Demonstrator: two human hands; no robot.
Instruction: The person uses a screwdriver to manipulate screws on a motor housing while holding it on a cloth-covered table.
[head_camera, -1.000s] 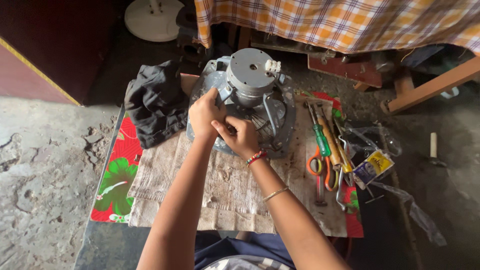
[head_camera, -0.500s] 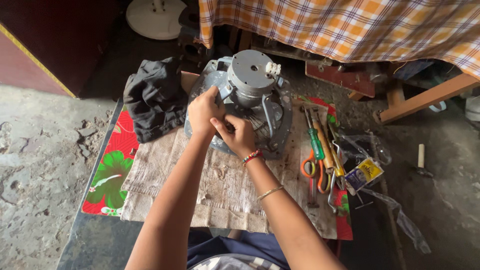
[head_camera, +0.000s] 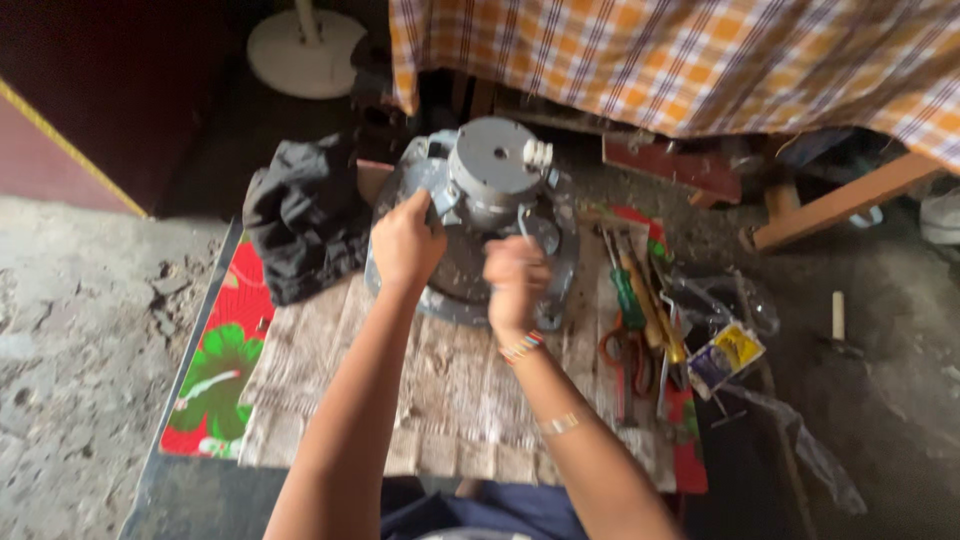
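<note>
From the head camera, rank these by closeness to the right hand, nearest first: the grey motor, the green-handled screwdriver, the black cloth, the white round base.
1. Grey motor: directly under and just beyond the right hand.
2. Green-handled screwdriver: among the tools to its right.
3. Black cloth: to the left, past the left hand.
4. White round base: on the floor at the far upper left.

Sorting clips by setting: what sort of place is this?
Probably an informal repair spot on a rough concrete floor: a grey motor unit under both hands, screwdrivers and pliers laid beside it, on a low board.
</note>
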